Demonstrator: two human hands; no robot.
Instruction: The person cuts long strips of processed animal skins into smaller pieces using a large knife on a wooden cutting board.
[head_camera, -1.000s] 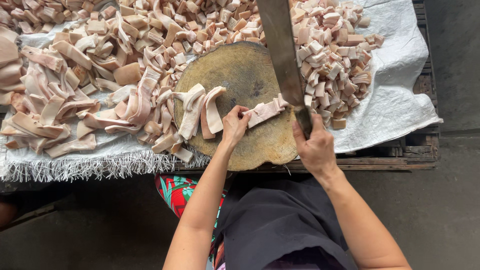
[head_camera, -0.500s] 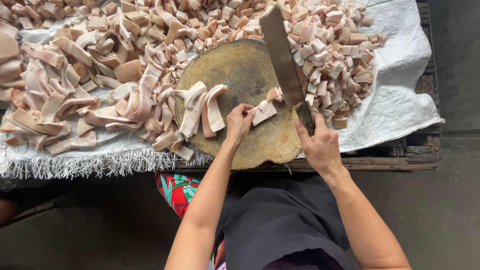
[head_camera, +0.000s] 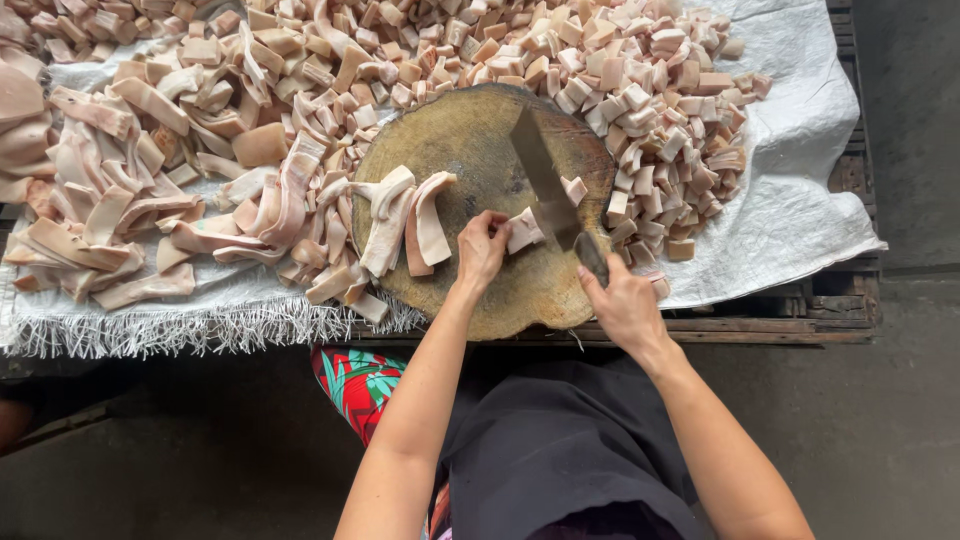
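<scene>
Holding a big knife, our right hand is wrapped tight around its handle, and the blade rests down on the round wooden block. Our left hand has its fingers closed on a strip of meat just beside the blade, though we cannot quite see how firmly. The block sits at the near edge of the table, on a white sheet. Long strips lie toward the left edge, and small cut cubes pile up toward the far right corner.
</scene>
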